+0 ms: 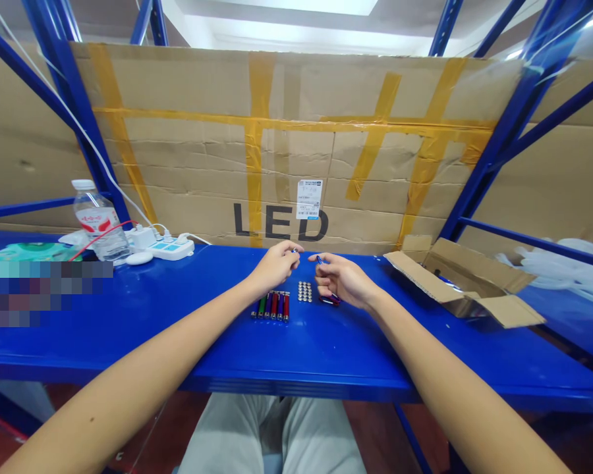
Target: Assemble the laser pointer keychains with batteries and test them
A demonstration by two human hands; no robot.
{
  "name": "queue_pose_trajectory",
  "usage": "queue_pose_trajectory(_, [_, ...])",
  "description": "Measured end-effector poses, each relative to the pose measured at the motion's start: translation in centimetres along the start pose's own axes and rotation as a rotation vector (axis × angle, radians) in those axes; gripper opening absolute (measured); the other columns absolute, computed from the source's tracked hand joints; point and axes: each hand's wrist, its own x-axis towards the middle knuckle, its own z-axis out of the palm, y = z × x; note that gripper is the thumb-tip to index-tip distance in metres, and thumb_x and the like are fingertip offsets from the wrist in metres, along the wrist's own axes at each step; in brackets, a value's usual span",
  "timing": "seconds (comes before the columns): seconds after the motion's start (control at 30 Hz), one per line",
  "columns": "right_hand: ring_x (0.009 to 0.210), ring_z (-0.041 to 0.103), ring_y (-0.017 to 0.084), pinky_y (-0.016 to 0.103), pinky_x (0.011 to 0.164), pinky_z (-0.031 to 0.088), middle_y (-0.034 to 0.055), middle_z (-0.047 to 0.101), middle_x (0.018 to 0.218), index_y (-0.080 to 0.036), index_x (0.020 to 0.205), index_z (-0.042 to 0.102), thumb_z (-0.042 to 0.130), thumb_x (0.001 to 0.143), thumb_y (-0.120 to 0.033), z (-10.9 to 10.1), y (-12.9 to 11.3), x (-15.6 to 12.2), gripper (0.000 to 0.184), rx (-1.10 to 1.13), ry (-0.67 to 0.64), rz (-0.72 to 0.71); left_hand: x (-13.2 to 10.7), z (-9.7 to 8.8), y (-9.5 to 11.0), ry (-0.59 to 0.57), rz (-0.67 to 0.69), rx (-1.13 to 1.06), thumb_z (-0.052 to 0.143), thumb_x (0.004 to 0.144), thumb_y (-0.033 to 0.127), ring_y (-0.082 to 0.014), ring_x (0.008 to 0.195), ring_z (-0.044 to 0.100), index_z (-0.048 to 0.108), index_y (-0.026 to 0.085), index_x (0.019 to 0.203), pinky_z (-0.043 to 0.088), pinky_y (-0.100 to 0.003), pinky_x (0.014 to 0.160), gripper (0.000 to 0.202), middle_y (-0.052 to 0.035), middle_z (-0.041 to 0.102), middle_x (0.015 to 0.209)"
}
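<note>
My left hand [278, 264] is closed, thumb and fingertips pinching a small shiny metallic piece [294, 250] too small to name. Facing it, my right hand [344, 282] is curled around a slim blue metal tube [319, 260], like a penlight, mostly hidden by the fingers. Beneath the right hand lies a red metal tube [330, 300]. Several penlight-like tubes [273, 307] in green, blue, red and dark colours lie side by side below my left hand. Between the hands, small round silver button cells [304, 291] stand in neat rows.
At right, an open cardboard box [454, 276] holds a few tubes. On the left are a plastic bottle [99, 220], a white power strip [170, 247] with cables and a green packet [32, 252]. A large cardboard sheet [197, 171] closes off the back of the blue table [153, 296].
</note>
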Motion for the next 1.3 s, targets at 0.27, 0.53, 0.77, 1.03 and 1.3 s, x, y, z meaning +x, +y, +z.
queue_pose_trajectory(0.27, [0.052, 0.042, 0.012, 0.030, 0.053, 0.042, -0.0075, 0.041, 0.062, -0.022, 0.101, 0.044, 0.057, 0.077, -0.020, -0.2, 0.8, 0.1, 0.027, -0.204, -0.126, -0.010, -0.3, 0.0, -1.3, -0.101, 0.218, 0.288, 0.046, 0.087, 0.023, -0.0101, 0.052, 0.044, 0.049, 0.020, 0.114, 0.033, -0.023, 0.052, 0.028, 0.0060, 0.052, 0.062])
queue_pose_trajectory(0.53, [0.052, 0.040, 0.010, 0.028, 0.053, 0.040, -0.0070, 0.041, 0.063, -0.022, 0.097, 0.044, 0.061, 0.078, -0.018, -0.3, 0.9, -0.1, 0.026, -0.135, -0.233, 0.122, -0.6, 0.0, -1.9, -0.133, 0.506, 0.577, 0.052, 0.088, 0.024, -0.0165, 0.086, 0.062, 0.063, 0.019, 0.093, 0.043, -0.028, 0.076, 0.013, -0.0014, 0.070, 0.094])
queue_pose_trajectory(0.77, [0.058, 0.046, 0.012, 0.030, 0.059, 0.042, -0.0013, 0.047, 0.066, -0.014, 0.087, 0.057, 0.063, 0.082, -0.020, -1.1, 0.2, -0.1, 0.010, 0.021, -0.320, 0.114, -0.1, -0.5, -2.1, -0.043, 0.529, 0.646, 0.058, 0.086, 0.027, -0.0153, 0.076, 0.062, 0.065, 0.018, 0.088, 0.042, -0.026, 0.069, 0.012, -0.0011, 0.071, 0.083])
queue_pose_trajectory(1.03, [0.051, 0.044, 0.009, 0.025, 0.047, 0.037, 0.0003, 0.052, 0.060, -0.011, 0.073, 0.063, 0.070, 0.076, -0.025, -0.7, 0.9, 0.5, 0.016, -0.071, -0.151, 0.019, 0.0, -0.5, -2.4, -0.034, 0.557, 0.729, 0.058, 0.088, 0.027, -0.0166, 0.075, 0.063, 0.064, 0.018, 0.087, 0.041, -0.027, 0.067, 0.011, -0.0028, 0.071, 0.082])
queue_pose_trajectory(1.3, [0.047, 0.045, 0.008, 0.022, 0.041, 0.035, 0.0031, 0.059, 0.060, -0.011, 0.070, 0.067, 0.071, 0.070, -0.026, -0.5, 1.2, 0.9, 0.016, -0.141, 0.000, -0.094, -0.1, -0.4, -2.4, -0.002, 0.577, 0.778, 0.056, 0.090, 0.025, -0.0165, 0.073, 0.062, 0.060, 0.018, 0.085, 0.039, -0.026, 0.064, 0.010, -0.0032, 0.070, 0.081])
